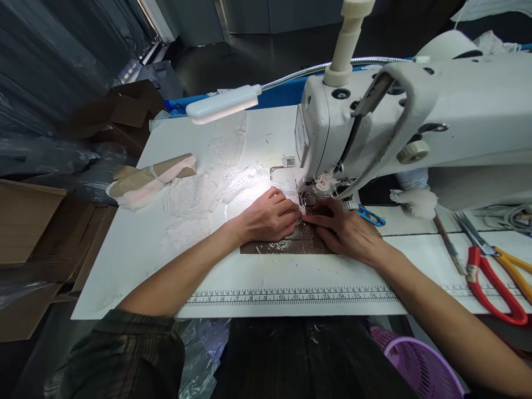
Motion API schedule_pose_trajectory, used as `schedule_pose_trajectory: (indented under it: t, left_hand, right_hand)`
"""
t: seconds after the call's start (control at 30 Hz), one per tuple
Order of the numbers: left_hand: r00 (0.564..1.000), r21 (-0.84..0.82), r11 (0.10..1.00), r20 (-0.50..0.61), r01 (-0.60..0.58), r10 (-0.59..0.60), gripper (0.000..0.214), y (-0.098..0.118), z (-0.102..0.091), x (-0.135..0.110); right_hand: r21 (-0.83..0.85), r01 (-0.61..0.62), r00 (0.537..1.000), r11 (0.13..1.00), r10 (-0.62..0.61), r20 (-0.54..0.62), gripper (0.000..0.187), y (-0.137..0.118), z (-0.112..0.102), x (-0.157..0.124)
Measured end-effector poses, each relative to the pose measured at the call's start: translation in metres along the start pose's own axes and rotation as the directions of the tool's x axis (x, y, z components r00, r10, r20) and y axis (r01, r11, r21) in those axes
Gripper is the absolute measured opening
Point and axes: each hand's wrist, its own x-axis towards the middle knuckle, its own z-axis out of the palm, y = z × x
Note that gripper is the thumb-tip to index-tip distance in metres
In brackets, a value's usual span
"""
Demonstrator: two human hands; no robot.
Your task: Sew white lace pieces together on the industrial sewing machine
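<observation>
A white sewing machine (pixel 324 127) stands on the right, its presser foot (pixel 308 198) low over white lace fabric (pixel 199 191). The lace runs from the foot leftward across the table. Just left of the foot, my left hand (pixel 272 217) is closed, fingertips pinching the lace edge. My right hand (pixel 344 227) sits right of the foot, its index finger reaching to the same edge; the other fingers are curled and partly hidden. Under both hands lies a brown patch (pixel 286 246) dotted with thread bits. Blue thread snips (pixel 371 216) lie beside my right hand.
A rolled brown and pink bundle (pixel 155 177) lies at the table's left. Red-handled scissors (pixel 490 277) and a brush-like tool (pixel 451 244) lie at the right. A ruler strip (pixel 286 297) runs along the front edge. A lamp (pixel 224 104) hangs above; cardboard boxes (pixel 33 221) stand left.
</observation>
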Motion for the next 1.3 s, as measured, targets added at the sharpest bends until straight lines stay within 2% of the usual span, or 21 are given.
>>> schedule_pose_trajectory:
  t: [0.07,0.13,0.2,0.3,0.37,0.43,0.53,0.8,1.17,1.3]
  left_hand:
    - [1.0,0.008,1.0,-0.003,-0.014,0.014,0.017,0.0,0.0,0.0]
    - [1.0,0.017,1.0,0.005,-0.02,0.02,0.017,0.0,-0.001,0.0]
    - [1.0,0.027,0.999,0.015,-0.025,0.025,0.018,-0.001,-0.002,0.001]
    - [0.999,0.031,0.999,0.023,-0.027,0.026,0.018,0.0,-0.003,0.002]
    - [1.0,0.023,0.999,0.021,-0.022,0.022,0.018,0.0,-0.003,0.002]
    - [1.0,0.021,1.0,0.018,-0.023,0.022,0.017,0.0,-0.002,0.002]
    - [0.999,0.036,0.999,0.003,-0.037,0.037,0.017,0.0,-0.001,0.001]
    - [1.0,0.031,0.999,-0.017,-0.017,0.018,0.016,0.001,0.0,0.001]
    - [0.999,-0.031,1.0,-0.043,0.002,-0.003,0.014,0.0,0.002,0.0]
    - [0.999,-0.059,0.998,-0.037,0.026,-0.028,0.012,0.0,-0.001,0.001]
  right_hand:
    - [0.0,0.025,1.0,1.0,-0.025,0.004,0.037,0.001,-0.002,0.0]
    - [0.062,-0.002,1.0,0.998,0.003,-0.011,0.036,0.002,-0.004,0.0]
    - [0.177,-0.089,0.994,0.98,0.099,-0.049,0.034,0.003,-0.007,0.0]
    - [0.344,-0.245,0.951,0.907,0.294,-0.097,0.025,0.004,-0.01,0.002]
    - [0.389,-0.304,0.92,0.87,0.374,-0.118,0.023,0.004,-0.01,0.003]
    - [0.385,-0.323,0.908,0.865,0.398,-0.132,0.021,0.004,-0.008,0.004]
    - [0.335,-0.33,0.91,0.883,0.392,-0.136,0.019,0.003,-0.003,0.004]
    - [0.173,-0.226,0.971,0.959,0.236,-0.043,0.033,-0.008,0.002,0.001]
    - [-0.002,-0.051,0.995,0.999,0.051,-0.084,0.034,-0.006,0.005,0.001]
    - [0.067,-0.116,0.99,0.991,0.121,-0.078,0.034,-0.004,0.001,0.001]
